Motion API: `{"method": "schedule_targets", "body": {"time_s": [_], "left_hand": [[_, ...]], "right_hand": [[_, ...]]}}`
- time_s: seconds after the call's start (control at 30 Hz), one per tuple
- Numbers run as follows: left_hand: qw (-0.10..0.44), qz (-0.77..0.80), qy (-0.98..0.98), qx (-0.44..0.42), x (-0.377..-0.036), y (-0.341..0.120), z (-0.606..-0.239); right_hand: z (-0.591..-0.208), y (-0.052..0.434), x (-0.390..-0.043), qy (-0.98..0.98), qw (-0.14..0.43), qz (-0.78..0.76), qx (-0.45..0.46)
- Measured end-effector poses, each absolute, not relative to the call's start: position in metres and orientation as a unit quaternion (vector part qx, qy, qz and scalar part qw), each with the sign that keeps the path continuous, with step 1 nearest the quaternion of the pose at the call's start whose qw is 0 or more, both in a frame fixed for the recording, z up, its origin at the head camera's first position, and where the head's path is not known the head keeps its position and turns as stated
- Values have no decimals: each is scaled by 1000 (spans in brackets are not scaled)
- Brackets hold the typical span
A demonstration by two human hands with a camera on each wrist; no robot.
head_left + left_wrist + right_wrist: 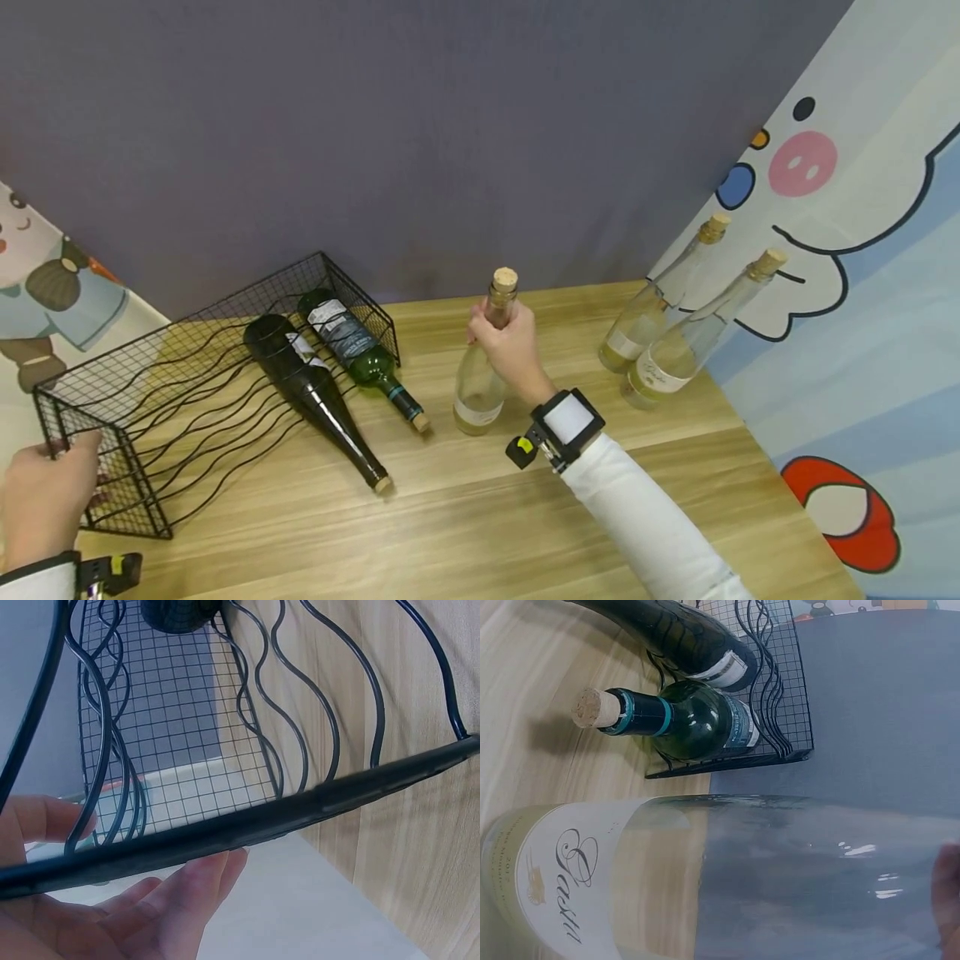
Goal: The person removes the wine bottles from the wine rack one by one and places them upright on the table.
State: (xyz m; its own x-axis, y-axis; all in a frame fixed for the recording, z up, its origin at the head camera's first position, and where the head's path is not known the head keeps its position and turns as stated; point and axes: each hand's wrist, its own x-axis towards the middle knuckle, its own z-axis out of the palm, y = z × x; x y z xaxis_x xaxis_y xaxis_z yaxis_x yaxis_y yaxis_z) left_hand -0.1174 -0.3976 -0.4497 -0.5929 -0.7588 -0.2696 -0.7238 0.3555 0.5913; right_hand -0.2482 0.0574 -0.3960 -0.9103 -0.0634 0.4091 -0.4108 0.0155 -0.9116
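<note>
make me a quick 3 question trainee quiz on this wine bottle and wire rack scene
1. True or false: the right hand grips the neck of the upright clear glass bottle.
2. How many dark glass bottles lie in the black wire rack? A one, B two, C three.
3. What does the left hand hold?

Key: 1 true. 2 B: the black bottle and the green bottle. 3 the rack's near corner.

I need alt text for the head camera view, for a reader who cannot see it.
A right hand grips the neck of an upright clear bottle on a wooden table. The left hand holds a black wire rack with two dark bottles lying in it.
</note>
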Motion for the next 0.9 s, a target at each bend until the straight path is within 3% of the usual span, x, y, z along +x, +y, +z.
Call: {"method": "schedule_targets", "body": {"time_s": [0.9], "left_hand": [[21,-340,-826,448,-118,-400,-451]], "right_hand": [[-400,106,-252,-677,203,693,141]]}}
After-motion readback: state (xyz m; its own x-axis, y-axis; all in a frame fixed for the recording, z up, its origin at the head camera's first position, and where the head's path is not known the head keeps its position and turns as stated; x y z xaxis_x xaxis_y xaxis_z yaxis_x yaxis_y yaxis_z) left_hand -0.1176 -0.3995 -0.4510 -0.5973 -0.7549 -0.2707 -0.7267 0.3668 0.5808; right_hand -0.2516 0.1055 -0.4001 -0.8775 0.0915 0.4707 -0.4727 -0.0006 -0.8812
